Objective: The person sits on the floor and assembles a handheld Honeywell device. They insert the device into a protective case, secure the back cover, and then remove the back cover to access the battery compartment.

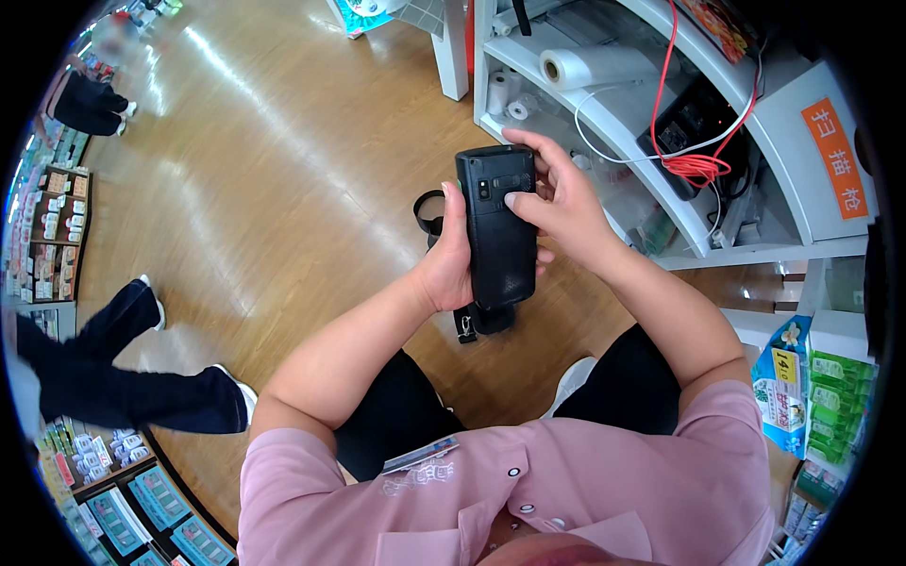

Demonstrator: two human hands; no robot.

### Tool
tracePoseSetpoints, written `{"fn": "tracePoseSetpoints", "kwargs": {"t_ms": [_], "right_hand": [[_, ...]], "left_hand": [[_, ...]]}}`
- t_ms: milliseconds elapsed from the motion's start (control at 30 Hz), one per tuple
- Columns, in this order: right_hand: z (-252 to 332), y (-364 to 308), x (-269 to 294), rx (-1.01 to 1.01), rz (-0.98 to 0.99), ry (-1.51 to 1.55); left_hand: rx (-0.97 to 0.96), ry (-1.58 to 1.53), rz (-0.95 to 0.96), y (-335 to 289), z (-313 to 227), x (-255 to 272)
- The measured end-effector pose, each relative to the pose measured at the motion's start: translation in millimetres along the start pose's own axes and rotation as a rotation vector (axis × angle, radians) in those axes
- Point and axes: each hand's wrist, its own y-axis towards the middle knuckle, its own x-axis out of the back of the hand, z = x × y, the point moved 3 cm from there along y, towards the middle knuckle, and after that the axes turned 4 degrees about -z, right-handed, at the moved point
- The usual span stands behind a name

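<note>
A black handheld terminal [502,250] is held up in front of me, its back with a small camera lens turned upward. My left hand [447,264] wraps round its left side and lower part, thumb along the edge. My right hand [569,193] is closed on its right side, with the thumb on the back beside the lens and a finger at the top edge. Some fingertips are hidden under the terminal. Below it, partly covered, shows a black strapped item [494,321] with a looped strap [427,224]; what it hangs from or lies on I cannot tell.
A white counter [651,174] at the right holds a roll of clear film [604,68], a black box [689,127] and a coiled red cable [696,170]. Green packs [838,406] hang nearer. At left, a person's legs [132,363] stride past stocked shelves [57,231].
</note>
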Motion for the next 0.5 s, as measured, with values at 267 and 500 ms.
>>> {"fn": "tracePoseSetpoints", "kwargs": {"t_ms": [267,500], "right_hand": [[-5.8,8.3,2.6,0.006,0.062,0.004],[-2.3,11.9,3.5,-0.092,0.029,-0.048]], "left_hand": [[-0.023,-0.020,-0.056,-5.8,-1.5,-1.4],[0.010,-0.035,-0.058,-1.3,0.2,1.6]]}}
